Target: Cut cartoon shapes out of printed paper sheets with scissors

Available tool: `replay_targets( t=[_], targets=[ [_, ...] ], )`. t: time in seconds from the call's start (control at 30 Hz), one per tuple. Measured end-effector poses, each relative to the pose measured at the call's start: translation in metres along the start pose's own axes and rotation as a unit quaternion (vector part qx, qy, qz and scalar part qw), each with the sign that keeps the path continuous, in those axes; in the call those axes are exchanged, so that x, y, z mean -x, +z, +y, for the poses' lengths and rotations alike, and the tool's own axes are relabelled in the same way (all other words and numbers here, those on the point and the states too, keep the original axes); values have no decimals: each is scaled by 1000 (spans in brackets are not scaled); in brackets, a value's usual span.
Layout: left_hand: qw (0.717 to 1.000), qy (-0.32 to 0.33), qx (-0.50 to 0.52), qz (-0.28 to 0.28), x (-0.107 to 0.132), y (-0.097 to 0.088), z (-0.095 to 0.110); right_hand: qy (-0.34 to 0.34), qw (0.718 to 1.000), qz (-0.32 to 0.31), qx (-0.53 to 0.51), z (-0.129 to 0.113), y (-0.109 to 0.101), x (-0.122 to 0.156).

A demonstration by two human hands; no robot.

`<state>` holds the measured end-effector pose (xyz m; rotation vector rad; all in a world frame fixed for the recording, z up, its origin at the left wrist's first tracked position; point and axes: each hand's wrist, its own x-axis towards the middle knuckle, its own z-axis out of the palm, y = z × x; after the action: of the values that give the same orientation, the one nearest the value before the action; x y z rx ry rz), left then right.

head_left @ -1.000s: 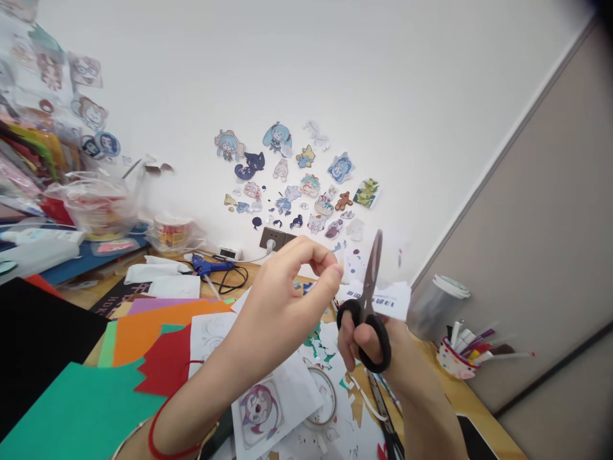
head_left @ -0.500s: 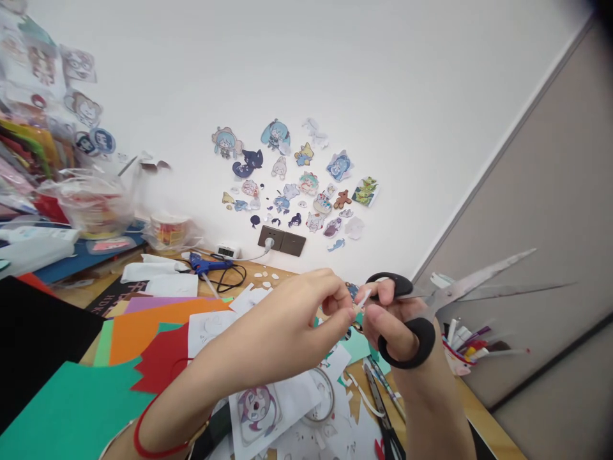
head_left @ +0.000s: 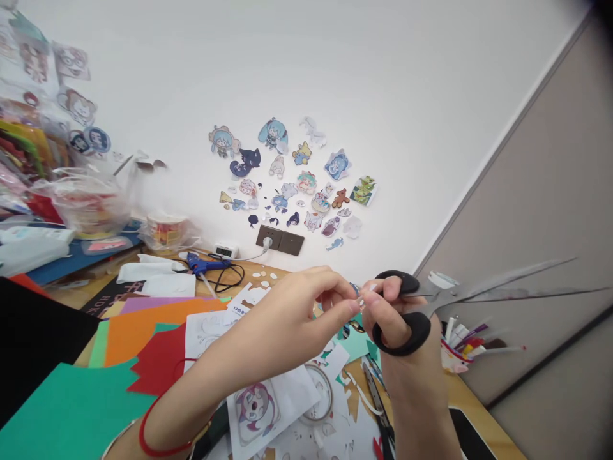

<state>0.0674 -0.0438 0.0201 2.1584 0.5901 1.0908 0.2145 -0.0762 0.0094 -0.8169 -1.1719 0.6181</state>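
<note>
My right hand (head_left: 390, 316) has its thumb and a finger through the black handles of a pair of scissors (head_left: 447, 295). The blades point right, away from the fingertips, and are parted. My left hand (head_left: 320, 310) is closed in a pinch, thumb against forefinger, meeting the right fingertips. Between the two sets of fingertips shows a tiny whitish scrap of paper (head_left: 363, 304), mostly covered by them. Below the hands lie a printed paper sheet with a cartoon face (head_left: 256, 409) and a roll of clear tape (head_left: 328, 396).
Coloured sheets, among them a green one (head_left: 62, 409) and a red one (head_left: 160, 358), spread over the left side. A blue glue gun (head_left: 204, 263) lies behind. Another pair of scissors (head_left: 376, 390) rests below my right hand. A pen holder (head_left: 453, 358) stands at right.
My right hand's fingertips have closed in on the white scrap, hiding more of it. The scissors have swung slightly right, with their blades a little closer together.
</note>
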Motion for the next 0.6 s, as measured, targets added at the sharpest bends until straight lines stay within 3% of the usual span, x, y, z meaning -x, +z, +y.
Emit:
replay_targets(
  t=[0.23, 0.43, 0.6],
  targets=[
    [998, 21, 11, 50, -2, 2, -2, -12, 1000, 13, 13, -1, 3, 0],
    [988, 92, -46, 119, -4, 4, -3, -34, 998, 45, 24, 5, 5, 2],
    [989, 87, -30, 117, -6, 4, -3, -23, 997, 76, -21, 10, 8, 4]
  ],
)
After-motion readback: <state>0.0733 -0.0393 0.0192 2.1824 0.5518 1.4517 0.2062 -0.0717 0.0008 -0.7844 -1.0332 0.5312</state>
